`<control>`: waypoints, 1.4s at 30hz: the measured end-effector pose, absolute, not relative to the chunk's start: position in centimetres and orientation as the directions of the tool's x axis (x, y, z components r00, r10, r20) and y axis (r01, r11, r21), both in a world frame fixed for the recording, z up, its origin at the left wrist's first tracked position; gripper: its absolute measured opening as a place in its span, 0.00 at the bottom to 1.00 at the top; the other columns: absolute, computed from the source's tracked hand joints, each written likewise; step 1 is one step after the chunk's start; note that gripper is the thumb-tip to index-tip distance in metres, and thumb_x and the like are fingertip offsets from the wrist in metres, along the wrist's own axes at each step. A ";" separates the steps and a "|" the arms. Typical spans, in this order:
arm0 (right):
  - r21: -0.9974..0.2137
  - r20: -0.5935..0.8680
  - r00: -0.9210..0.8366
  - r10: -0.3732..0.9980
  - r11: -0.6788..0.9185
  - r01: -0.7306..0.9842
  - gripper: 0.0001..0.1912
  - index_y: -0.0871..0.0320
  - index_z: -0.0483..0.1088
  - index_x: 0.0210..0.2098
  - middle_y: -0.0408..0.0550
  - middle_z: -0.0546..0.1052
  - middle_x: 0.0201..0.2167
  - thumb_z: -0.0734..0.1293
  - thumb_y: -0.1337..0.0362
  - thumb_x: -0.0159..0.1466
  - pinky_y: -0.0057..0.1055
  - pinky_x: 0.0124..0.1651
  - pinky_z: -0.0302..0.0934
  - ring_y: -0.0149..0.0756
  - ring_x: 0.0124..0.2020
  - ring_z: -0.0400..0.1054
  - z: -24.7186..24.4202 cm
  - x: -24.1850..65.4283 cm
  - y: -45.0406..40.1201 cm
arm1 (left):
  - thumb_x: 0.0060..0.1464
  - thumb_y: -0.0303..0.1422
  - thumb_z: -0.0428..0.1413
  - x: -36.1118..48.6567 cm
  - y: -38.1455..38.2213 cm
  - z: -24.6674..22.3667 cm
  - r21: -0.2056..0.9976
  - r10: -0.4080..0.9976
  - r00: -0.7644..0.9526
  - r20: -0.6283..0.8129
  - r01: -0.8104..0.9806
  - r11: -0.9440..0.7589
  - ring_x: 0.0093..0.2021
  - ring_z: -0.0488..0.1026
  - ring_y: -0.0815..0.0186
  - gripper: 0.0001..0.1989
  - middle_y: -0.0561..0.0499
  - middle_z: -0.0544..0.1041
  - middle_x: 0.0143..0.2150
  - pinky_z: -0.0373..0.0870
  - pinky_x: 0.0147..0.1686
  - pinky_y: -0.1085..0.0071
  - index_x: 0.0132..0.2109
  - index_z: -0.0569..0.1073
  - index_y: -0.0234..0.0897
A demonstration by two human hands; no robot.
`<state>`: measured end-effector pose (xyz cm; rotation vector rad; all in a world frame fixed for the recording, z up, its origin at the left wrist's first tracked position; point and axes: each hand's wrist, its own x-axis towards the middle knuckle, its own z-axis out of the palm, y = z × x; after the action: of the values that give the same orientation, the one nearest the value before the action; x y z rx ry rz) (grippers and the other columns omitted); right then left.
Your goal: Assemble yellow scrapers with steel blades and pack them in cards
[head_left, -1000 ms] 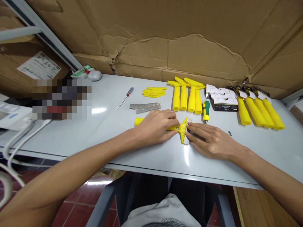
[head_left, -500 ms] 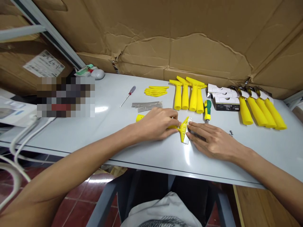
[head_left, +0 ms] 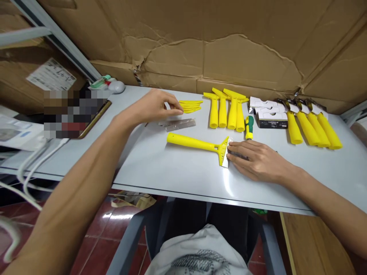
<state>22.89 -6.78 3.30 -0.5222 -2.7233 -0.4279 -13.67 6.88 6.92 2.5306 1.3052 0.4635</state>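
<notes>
A yellow scraper (head_left: 192,141) lies across the table in front of me, its handle to the left and a metal blade (head_left: 226,158) along its head. The fingertips and thumb of my right hand (head_left: 258,159) hold the blade side of the head. My left hand (head_left: 156,106) is off the scraper, at the pile of thin yellow plastic strips (head_left: 191,107). Thumb and forefinger pinch at the left ends of the strips, which they partly hide. Just below that hand are loose metal blades (head_left: 180,125).
Several yellow scraper handles (head_left: 229,110) stand in a row at the back. Beside them are a green-and-yellow screwdriver (head_left: 249,128), small boxes (head_left: 272,116) and several scrapers with dark covers (head_left: 315,128). Cardboard (head_left: 172,57) walls the back; white cables (head_left: 31,168) hang at left.
My left hand has let go of the scraper handle and moved up and left to the yellow strips, baring the whole handle. My right hand stays on the scraper head.
</notes>
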 end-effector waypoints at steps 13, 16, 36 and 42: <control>0.140 0.383 -0.863 0.331 0.902 0.408 0.10 0.62 0.79 0.47 0.59 0.83 0.49 0.65 0.70 0.72 0.44 0.51 0.74 0.45 0.52 0.78 2.8 23.2 -5.8 | 0.66 0.49 0.50 -13.5 8.2 4.4 0.232 0.865 0.419 0.274 0.844 -0.483 0.58 0.75 0.55 0.26 0.43 0.78 0.63 0.66 0.63 0.59 0.60 0.79 0.39; 0.186 0.437 -0.840 0.321 0.882 0.433 0.09 0.59 0.79 0.46 0.56 0.84 0.47 0.66 0.69 0.72 0.42 0.49 0.74 0.43 0.49 0.79 3.1 23.4 -5.8 | 0.66 0.46 0.49 -14.1 9.5 2.6 0.228 0.839 0.492 0.232 0.811 -0.539 0.66 0.70 0.52 0.31 0.39 0.74 0.69 0.63 0.67 0.55 0.68 0.72 0.33; -0.127 0.674 -0.515 0.529 0.770 0.625 0.10 0.54 0.82 0.45 0.46 0.85 0.32 0.67 0.66 0.72 0.38 0.34 0.74 0.38 0.31 0.79 4.3 23.6 -5.9 | 0.57 0.43 0.68 -11.8 7.3 4.6 0.636 0.817 0.087 0.569 0.583 -0.505 0.37 0.71 0.75 0.12 0.63 0.82 0.37 0.70 0.43 0.65 0.42 0.83 0.40; -0.338 0.738 -0.359 0.572 0.773 0.537 0.23 0.49 0.72 0.66 0.53 0.79 0.56 0.66 0.68 0.73 0.39 0.41 0.80 0.37 0.40 0.81 4.3 22.4 -7.0 | 0.50 0.44 0.74 -5.6 0.7 5.1 0.918 0.901 0.233 0.366 0.072 -0.391 0.36 0.80 0.69 0.24 0.58 0.81 0.36 0.82 0.39 0.63 0.46 0.72 0.42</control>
<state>22.43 -6.99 4.32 -0.8299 -2.0326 0.0476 -5.64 0.65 5.09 1.6768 0.9163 1.2576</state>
